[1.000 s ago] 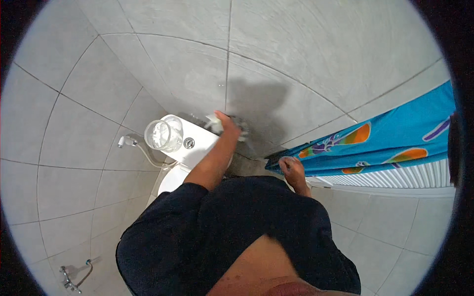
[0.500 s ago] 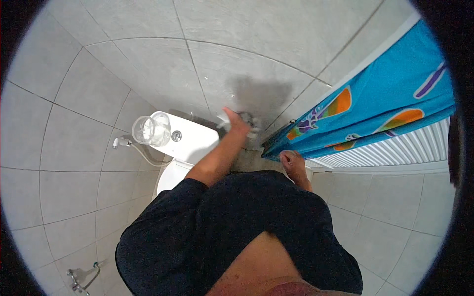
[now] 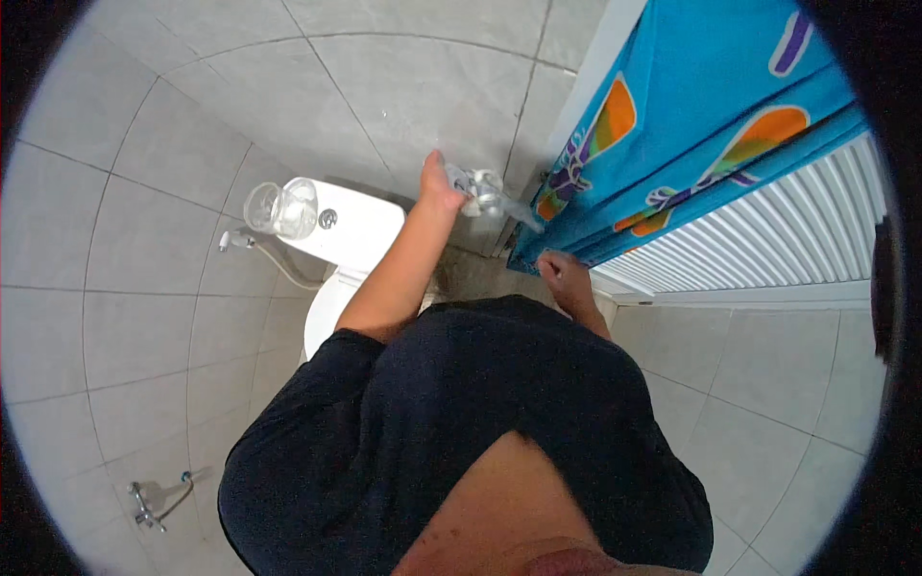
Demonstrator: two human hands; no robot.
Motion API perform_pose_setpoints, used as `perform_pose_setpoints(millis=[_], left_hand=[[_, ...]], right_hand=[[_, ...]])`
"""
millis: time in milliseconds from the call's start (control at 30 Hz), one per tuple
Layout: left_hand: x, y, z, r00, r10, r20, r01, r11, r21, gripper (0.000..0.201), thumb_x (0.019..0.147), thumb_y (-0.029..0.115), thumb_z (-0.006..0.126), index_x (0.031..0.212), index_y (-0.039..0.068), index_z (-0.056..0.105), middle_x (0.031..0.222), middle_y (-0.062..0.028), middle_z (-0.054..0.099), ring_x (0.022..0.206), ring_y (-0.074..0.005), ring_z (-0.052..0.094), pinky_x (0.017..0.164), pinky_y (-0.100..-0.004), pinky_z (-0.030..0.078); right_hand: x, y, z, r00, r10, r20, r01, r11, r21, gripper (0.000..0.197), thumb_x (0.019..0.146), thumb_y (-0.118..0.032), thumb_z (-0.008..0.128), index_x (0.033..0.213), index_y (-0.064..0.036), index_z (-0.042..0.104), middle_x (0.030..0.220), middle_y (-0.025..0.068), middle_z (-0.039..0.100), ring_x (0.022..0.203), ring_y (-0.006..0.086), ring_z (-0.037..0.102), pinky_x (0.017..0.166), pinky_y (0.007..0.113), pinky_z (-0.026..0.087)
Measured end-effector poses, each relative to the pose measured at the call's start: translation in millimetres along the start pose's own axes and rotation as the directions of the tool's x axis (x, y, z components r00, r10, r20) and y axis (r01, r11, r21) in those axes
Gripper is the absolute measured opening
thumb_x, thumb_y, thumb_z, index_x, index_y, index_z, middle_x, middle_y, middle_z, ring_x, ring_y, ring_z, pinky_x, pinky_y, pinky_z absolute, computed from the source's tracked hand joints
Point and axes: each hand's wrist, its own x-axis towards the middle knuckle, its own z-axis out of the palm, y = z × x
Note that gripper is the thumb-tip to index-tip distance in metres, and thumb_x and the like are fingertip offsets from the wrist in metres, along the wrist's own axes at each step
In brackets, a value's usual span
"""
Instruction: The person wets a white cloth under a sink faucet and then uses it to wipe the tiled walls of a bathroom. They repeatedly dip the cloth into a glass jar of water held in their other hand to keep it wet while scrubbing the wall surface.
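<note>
My left hand reaches out past the white toilet tank, its fingers closed on a clear-and-white, crumpled-looking thing whose kind I cannot make out. A blurred, see-through streak trails from it toward the towel. My right hand is curled closed, low beside the hem of a blue patterned towel; whatever its fingers hold, if anything, is hidden. Whether that hand touches the towel, I cannot tell.
On the toilet tank stands a clear round container near a push button. A white hand sprayer hangs at the left wall. A ribbed white door panel lies under the towel, and a tap is at lower left.
My view has shifted, and the towel and tank sit differently in it. My left hand has risen in the picture with the clear-and-white thing, which shows more plainly. My right hand stays curled.
</note>
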Motion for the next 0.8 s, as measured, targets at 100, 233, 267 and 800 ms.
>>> perform_pose_setpoints(millis=[100, 233, 267, 800], left_hand=[[16, 4, -28, 0.996, -0.053, 0.067, 0.066, 0.975, -0.211, 0.054, 0.082, 0.038, 0.037, 0.12, 0.001, 0.034, 0.12, -0.0185, 0.041, 0.109, -0.0382, 0.04, 0.095, -0.0494, 0.027], [-16, 7, -34, 0.999, 0.004, 0.042, 0.004, 0.984, -0.177, 0.044, 0.083, 0.037, 0.033, 0.105, 0.001, 0.045, 0.1, -0.0175, 0.051, 0.092, -0.0322, 0.05, 0.079, -0.0485, 0.04], [-21, 4, -38, 0.994, 0.057, 0.095, -0.038, 0.982, -0.187, 0.042, 0.083, 0.037, 0.033, 0.101, 0.002, 0.046, 0.094, -0.0159, 0.052, 0.086, -0.0302, 0.052, 0.075, -0.047, 0.042], [-47, -52, -47, 0.412, 0.852, 0.324, -0.717, 0.083, 0.692, 0.019, 0.072, 0.015, 0.045, 0.083, -0.001, 0.045, 0.081, -0.0182, 0.045, 0.079, -0.0324, 0.043, 0.071, -0.0391, 0.035]], right_hand=[[6, 6, 9, 0.999, 0.038, 0.004, -0.038, 0.983, 0.182, 0.029, 0.08, -0.027, 0.052, 0.1, -0.0055, 0.054, 0.097, 0.0134, 0.056, 0.087, 0.0264, 0.055, 0.076, 0.034, 0.042], [29, 3, 20, 0.969, 0.092, 0.23, -0.196, 0.851, 0.488, 0.048, 0.084, -0.033, 0.047, 0.124, -0.0138, 0.029, 0.123, 0.0134, 0.036, 0.097, 0.0277, 0.051, 0.082, 0.039, 0.041], [35, -4, 24, 0.943, 0.108, 0.314, -0.275, 0.784, 0.556, 0.055, 0.085, -0.034, 0.044, 0.13, -0.0159, 0.019, 0.129, 0.0133, 0.029, 0.1, 0.0285, 0.049, 0.083, 0.041, 0.041], [77, -76, 63, 0.891, -0.248, 0.38, -0.374, 0.076, 0.924, 0.047, 0.086, -0.027, 0.046, 0.126, -0.0101, 0.027, 0.118, 0.0043, 0.04, 0.108, 0.0165, 0.04, 0.092, 0.032, 0.032]])
